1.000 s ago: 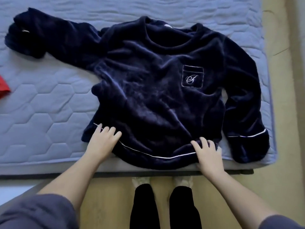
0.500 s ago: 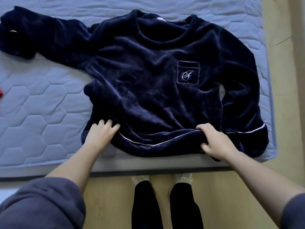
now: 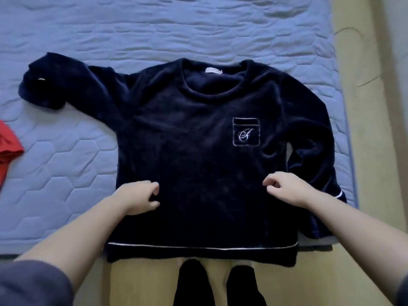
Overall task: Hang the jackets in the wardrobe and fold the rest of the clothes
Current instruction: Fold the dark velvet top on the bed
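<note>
- The dark blue sweater [image 3: 198, 151] is lying front up on the quilted mattress [image 3: 66, 162]. Its neck is pointing away from the person and its hem [image 3: 198, 248] is hanging a little over the near edge of the bed.
- The left hand [image 3: 138, 198] is sitting on the body of the sweater near its left side. The fingers are curling toward the thumb, but I cannot tell if they are pinching any cloth.
- The right hand [image 3: 287, 188] is sitting near the right side at about the same height, also with loosely curled fingers. Here too I cannot tell whether it is holding cloth.
- I am judging that the person is flattening the sweater before the first fold.
- The sleeve on the person's left [image 3: 66, 85] is spreading out sideways with its cuff bunched. The sleeve on the right [image 3: 313, 140] is lying down along the body, near the side edge of the mattress.
- To do this well, both palms should be sweeping outward from the middle, so the thick pile is not keeping wrinkles.
- The bunched cuff needs straightening before that sleeve is being folded across the chest.
- The hem should be coming fully onto the mattress, or its weight may be pulling the sweater off.
- A red garment [image 3: 8, 149] is waiting at the left edge, well apart from the sweater.
</note>
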Demonstrator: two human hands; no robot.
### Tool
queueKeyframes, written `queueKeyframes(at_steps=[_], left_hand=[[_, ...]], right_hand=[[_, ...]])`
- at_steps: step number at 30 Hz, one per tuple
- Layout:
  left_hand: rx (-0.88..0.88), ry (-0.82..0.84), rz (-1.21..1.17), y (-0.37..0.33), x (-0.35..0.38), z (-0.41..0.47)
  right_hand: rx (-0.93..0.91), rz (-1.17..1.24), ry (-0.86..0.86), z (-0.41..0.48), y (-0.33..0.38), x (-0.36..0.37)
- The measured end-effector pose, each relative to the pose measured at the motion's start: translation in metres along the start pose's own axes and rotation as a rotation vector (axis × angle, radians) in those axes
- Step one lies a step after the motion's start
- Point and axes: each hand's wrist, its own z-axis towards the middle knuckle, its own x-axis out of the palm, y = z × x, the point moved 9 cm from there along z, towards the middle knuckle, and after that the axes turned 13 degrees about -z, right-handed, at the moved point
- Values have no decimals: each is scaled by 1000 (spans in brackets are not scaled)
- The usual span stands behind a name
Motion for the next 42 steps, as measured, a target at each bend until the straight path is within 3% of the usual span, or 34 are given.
queueKeyframes(at_steps=[4, 8, 14, 17, 21, 25, 28, 30, 34, 37, 39, 42], left_hand=[[57, -523, -198, -28, -115, 66], [69, -757, -244, -34, -188, 132], [-32, -861, -458, 12, -241, 205], [-140, -956, -392, 27, -255, 216], [-268, -937, -273, 31, -274, 214], [-207, -812, -146, 22, -294, 215], [-138, -807, -359, 20, -295, 213], [-73, -829, -555, 21, -300, 206], [-18, -1033, -842, 38, -333, 179], [9, -1176, -972, 43, -358, 159], [17, -1133, -897, 32, -365, 158], [56, -958, -742, 5, -329, 176]], right_hand=[[67, -38, -434, 60, -8, -90], [105, -40, -686, 122, -13, -157], [271, 131, -766, 203, -44, -204], [373, 71, -697, 229, -57, -207], [365, 0, -698, 231, -60, -216], [252, 349, -579, 233, -55, -225], [206, 575, -508, 237, -53, -223], [203, 584, -560, 233, -54, -235], [295, 509, -830, 208, -62, -282], [218, 638, -983, 199, -51, -324], [170, 488, -1063, 193, -32, -345], [94, 138, -924, 202, 11, -304]])
